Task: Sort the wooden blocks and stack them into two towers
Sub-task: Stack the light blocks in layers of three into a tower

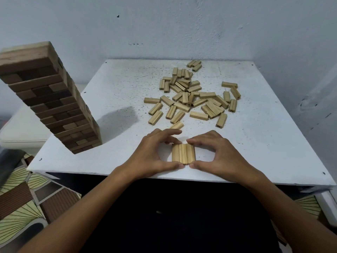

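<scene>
Three light wooden blocks lie side by side as one flat row near the table's front edge. My left hand frames the row from the left, its fingers curled at the far end and its thumb against the near end. My right hand does the same from the right, pinching the row between fingers and thumb. A tall tower of darker brown blocks stands at the table's left. Several loose light blocks lie scattered beyond my hands.
The white table has a bare stretch between the tower and the pile. A blue-grey wall stands behind it. A white cushioned seat sits to the left, and a patterned mat covers the floor below.
</scene>
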The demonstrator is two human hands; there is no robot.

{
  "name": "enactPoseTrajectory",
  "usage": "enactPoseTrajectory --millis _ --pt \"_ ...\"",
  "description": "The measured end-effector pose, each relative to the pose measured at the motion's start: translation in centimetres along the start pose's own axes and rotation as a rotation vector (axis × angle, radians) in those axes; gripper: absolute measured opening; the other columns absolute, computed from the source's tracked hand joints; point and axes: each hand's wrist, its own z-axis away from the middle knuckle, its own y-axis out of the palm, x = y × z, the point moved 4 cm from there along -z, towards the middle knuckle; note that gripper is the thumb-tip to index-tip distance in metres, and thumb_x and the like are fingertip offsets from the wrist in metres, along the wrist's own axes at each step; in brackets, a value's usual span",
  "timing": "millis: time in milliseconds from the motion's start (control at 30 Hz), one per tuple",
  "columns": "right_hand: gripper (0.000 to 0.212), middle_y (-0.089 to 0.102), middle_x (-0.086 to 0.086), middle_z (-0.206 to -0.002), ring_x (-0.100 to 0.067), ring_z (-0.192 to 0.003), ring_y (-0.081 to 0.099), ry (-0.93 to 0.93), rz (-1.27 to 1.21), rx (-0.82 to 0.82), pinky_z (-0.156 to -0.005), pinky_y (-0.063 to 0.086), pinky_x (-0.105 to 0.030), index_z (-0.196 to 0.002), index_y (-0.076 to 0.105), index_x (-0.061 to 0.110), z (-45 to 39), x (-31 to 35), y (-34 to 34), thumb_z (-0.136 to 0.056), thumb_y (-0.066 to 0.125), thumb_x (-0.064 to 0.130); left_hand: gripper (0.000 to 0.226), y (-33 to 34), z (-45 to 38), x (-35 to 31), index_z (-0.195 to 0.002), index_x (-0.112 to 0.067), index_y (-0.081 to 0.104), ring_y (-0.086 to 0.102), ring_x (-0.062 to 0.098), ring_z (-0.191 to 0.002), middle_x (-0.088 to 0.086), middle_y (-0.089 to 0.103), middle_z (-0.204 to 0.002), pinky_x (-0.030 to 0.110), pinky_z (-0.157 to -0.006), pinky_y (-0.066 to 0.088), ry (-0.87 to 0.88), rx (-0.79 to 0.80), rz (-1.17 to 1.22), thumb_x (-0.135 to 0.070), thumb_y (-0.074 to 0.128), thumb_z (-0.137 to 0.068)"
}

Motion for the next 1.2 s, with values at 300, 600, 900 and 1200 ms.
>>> enactPoseTrajectory --millis 300,600,900,1200 --pt "0.059 0.041 0.04 -0.105 0.003 -0.115 0.038 -0.011 -0.009 0.025 -0.093 0.036 -0.022 -0.129 0.06 0.034 0.3 0.4 -0.1 -0.074 0.082 0.035 0.072 0.0 0.0 0.1 -0.124 -0.051 0.046 0.054 -0.001 -0.11 -0.024 0.064 -0.112 0.027 -0.096 0.044 0.023 0.01 -0.018 -0.044 0.087 -0.065" --pt "0.058 0.042 0.042 -0.105 0.013 -0.107 0.037 -0.029 0.001 0.009 -0.087 0.034 -0.014 -0.128 0.06 0.035 0.3 0.2 -0.1 -0.074 0.082 0.037 0.069 0.0 0.1 -0.1 -0.123 -0.053 0.046 0.055 0.003 -0.111 -0.025 0.064 -0.113 0.038 -0.097 0.045 0.031 0.012 0.01 -0.052 0.081 -0.063" --pt "0.058 0.045 0.039 -0.109 0.011 -0.111 0.038 -0.042 -0.005 0.009 -0.09 0.033 -0.01 -0.127 0.059 0.038 0.3 0.0 0.0 -0.073 0.081 0.041 0.075 0.1 0.2 0.0 -0.13 -0.038 0.054 0.046 -0.004 -0.115 -0.027 0.056 -0.12 0.018 -0.091 0.039 0.057 0.01 -0.039 -0.053 0.084 -0.063" --pt "0.038 0.058 -0.001 -0.126 -0.016 -0.117 0.051 -0.038 0.076 -0.367 -0.089 0.039 -0.014 -0.125 0.063 0.017 -1.6 -2.8 -3.2 -0.089 0.068 0.026 0.031 -1.2 -1.8 0.8 -0.102 -0.017 0.076 0.059 0.011 -0.1 -0.004 0.066 -0.102 0.03 -0.084 0.049 0.136 -0.237 -0.15 -0.042 0.064 -0.088"
